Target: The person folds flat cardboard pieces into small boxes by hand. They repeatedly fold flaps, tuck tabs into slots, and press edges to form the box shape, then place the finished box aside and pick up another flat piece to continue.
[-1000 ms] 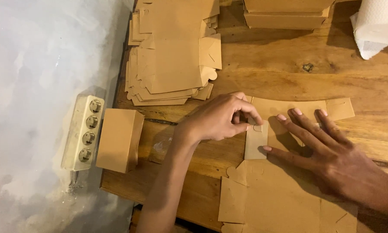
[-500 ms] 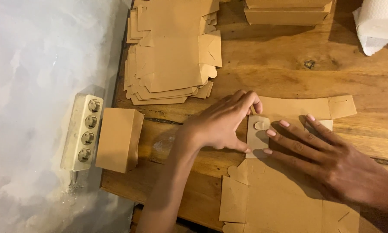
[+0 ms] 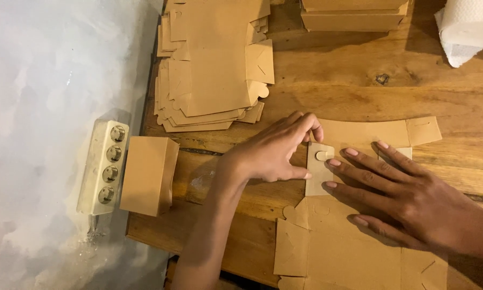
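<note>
A flat brown cardboard box blank (image 3: 354,244) lies unfolded on the wooden table (image 3: 338,80) at the lower right. My left hand (image 3: 273,153) curls over the left edge of a small side flap (image 3: 317,169) with a round tab, its thumb and fingertips pinching that edge. My right hand (image 3: 408,196) lies flat on the blank with fingers spread, its fingertips at the flap's right side. A long strip of the blank (image 3: 381,131) reaches toward the upper right.
A stack of flat brown blanks (image 3: 212,67) sits at the table's far left. A folded brown box (image 3: 147,174) stands at the left edge beside a cream power strip (image 3: 104,166). Assembled boxes (image 3: 354,13) sit at the top, with a white paper roll (image 3: 469,27) at the top right.
The small flap has been folded over and pressed flat. My left hand slid down onto its left edge; my right hand shifted slightly, fingers still spread on the blank.
</note>
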